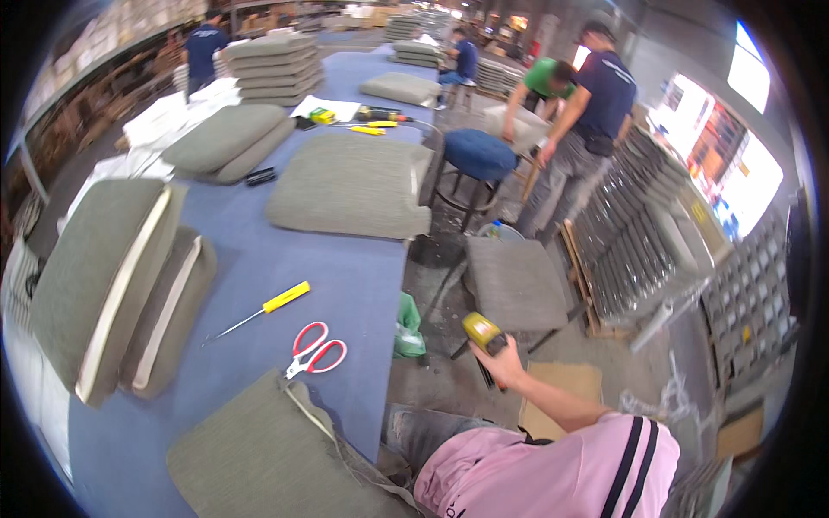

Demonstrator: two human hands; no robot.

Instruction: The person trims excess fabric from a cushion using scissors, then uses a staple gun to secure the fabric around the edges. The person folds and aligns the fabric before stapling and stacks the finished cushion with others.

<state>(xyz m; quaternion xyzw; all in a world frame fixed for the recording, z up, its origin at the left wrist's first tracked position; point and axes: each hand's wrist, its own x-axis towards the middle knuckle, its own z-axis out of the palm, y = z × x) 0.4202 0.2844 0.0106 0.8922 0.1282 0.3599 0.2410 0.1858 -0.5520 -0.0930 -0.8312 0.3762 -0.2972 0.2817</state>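
Yellow power tool (482, 332) gripped in right hand (503, 361), beside blue table (345, 285)

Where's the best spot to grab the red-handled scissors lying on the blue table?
Probably take the red-handled scissors by the two red loop handles, coming from above on the table-edge side. They lie flat on the blue table, the loops pointing toward the right edge and the steel blades toward the grey cushion, so the handles are the clear, blunt end.

Hidden and cut-off parts around the blue table

The right hand (503, 361) covered much of the yellow tool (483, 332); the left hand stayed out of view. The nearest grey cushion (259, 449) ran off the lower edge, and distant workers blurred.
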